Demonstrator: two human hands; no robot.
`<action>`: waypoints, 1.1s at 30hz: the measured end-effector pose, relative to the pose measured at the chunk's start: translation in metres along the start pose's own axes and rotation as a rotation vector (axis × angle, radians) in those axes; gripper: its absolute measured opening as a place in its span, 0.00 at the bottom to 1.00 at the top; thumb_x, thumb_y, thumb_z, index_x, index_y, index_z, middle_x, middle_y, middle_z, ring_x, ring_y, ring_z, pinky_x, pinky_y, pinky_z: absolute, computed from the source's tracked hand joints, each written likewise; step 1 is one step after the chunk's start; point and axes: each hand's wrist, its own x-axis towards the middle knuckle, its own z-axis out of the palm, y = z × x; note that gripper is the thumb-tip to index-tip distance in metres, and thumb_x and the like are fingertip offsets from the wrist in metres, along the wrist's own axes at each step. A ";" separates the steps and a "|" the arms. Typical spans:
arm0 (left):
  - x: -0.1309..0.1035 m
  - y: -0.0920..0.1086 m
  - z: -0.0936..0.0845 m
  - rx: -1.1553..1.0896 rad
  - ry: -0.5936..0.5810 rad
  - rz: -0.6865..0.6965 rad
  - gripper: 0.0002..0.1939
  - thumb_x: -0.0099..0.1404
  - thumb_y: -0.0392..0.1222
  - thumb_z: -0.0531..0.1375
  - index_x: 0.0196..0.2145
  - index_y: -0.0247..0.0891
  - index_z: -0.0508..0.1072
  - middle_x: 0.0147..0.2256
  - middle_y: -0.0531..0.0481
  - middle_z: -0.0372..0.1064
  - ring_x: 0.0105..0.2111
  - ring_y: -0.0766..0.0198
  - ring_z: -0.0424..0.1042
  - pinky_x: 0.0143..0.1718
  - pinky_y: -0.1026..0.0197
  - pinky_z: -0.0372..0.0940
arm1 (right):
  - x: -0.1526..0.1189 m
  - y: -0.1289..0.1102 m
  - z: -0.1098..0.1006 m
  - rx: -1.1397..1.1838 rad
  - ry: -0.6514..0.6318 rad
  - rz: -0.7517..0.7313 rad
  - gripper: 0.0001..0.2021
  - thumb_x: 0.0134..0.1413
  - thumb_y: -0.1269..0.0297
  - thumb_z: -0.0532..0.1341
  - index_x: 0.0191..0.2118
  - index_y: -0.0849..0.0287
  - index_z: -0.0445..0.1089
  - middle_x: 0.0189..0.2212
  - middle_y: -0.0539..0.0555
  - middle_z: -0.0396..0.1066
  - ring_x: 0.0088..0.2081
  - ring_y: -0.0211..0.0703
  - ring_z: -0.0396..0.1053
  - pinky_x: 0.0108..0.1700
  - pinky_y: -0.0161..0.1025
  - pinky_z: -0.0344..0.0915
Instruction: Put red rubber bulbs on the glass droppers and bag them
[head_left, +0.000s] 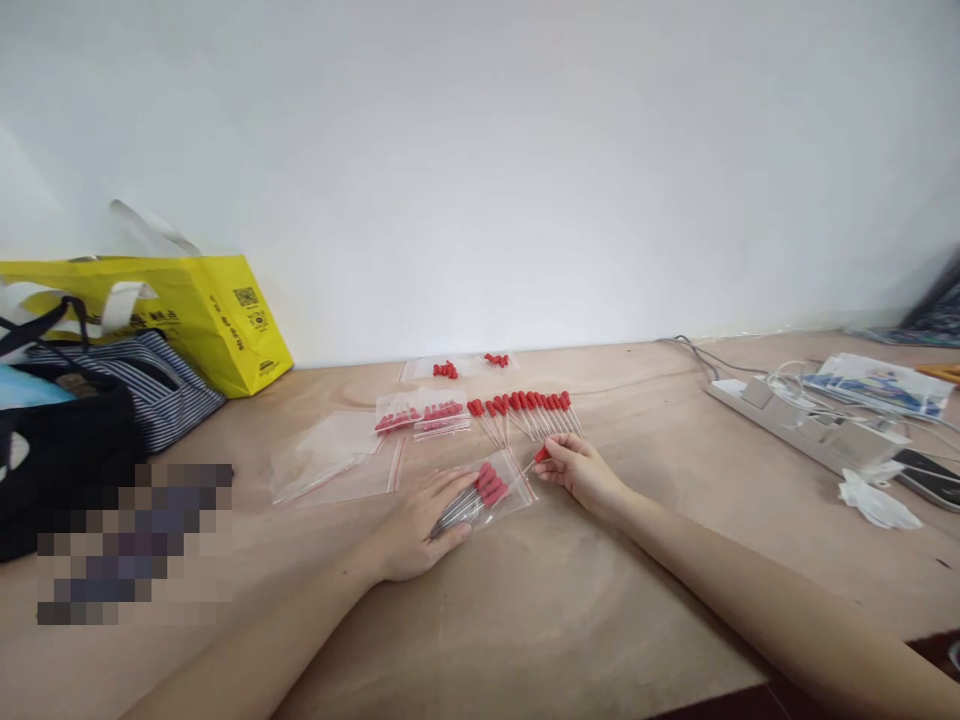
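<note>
A clear zip bag (512, 478) holding several red-headed sticks lies at the middle of the table, with my left hand (417, 522) closed on its lower left part. Beside the bag's right edge, my right hand (576, 474) pinches a single red-headed stick (541, 455) by its head. Behind the hands, a row of red-headed sticks (525, 400) lies with the heads toward the wall. Filled bags (442, 412) sit left of this row. Flat, clear bags (330, 460) lie farther left.
Near the wall, small red pieces (445, 370) rest on clear bags. A yellow bag (225, 320), a striped pouch (161, 385) and a black bag (90, 450) stand at the left. A power strip (802, 430) with cables, a crumpled tissue (877, 500) and a phone (930, 480) are at the right.
</note>
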 end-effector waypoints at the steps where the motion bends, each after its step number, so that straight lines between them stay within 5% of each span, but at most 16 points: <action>1: 0.000 0.000 0.000 0.003 0.003 -0.003 0.27 0.62 0.45 0.50 0.58 0.42 0.48 0.58 0.48 0.47 0.57 0.56 0.48 0.56 0.49 0.47 | -0.002 0.000 0.000 -0.035 -0.042 0.008 0.18 0.36 0.54 0.65 0.29 0.58 0.59 0.23 0.49 0.66 0.22 0.35 0.66 0.25 0.34 0.64; 9: 0.001 0.003 -0.001 0.004 0.002 -0.028 0.26 0.63 0.47 0.49 0.57 0.40 0.49 0.58 0.47 0.48 0.57 0.55 0.48 0.56 0.48 0.47 | -0.007 -0.005 -0.002 -0.361 -0.363 -0.027 0.17 0.36 0.55 0.65 0.29 0.61 0.63 0.18 0.43 0.62 0.13 0.24 0.51 0.12 0.26 0.48; 22: 0.003 0.003 0.000 0.029 -0.023 -0.044 0.27 0.64 0.50 0.47 0.58 0.39 0.49 0.58 0.45 0.49 0.57 0.55 0.47 0.56 0.48 0.47 | 0.008 -0.002 0.002 -0.522 -0.640 -0.042 0.14 0.32 0.57 0.67 0.27 0.61 0.74 0.21 0.49 0.69 0.18 0.28 0.56 0.19 0.28 0.55; 27: 0.003 0.004 -0.001 0.012 -0.009 -0.025 0.26 0.63 0.49 0.48 0.57 0.41 0.50 0.57 0.45 0.50 0.57 0.55 0.48 0.55 0.48 0.47 | 0.010 0.004 0.005 -0.453 -0.595 -0.059 0.15 0.27 0.56 0.68 0.23 0.62 0.73 0.22 0.50 0.71 0.23 0.34 0.64 0.29 0.33 0.63; 33: 0.002 0.001 0.000 0.010 0.002 -0.024 0.26 0.63 0.48 0.48 0.57 0.39 0.50 0.57 0.44 0.50 0.57 0.55 0.49 0.55 0.49 0.48 | 0.010 0.010 0.009 -0.600 -0.475 -0.220 0.15 0.35 0.54 0.65 0.22 0.63 0.69 0.18 0.47 0.65 0.20 0.30 0.58 0.24 0.30 0.57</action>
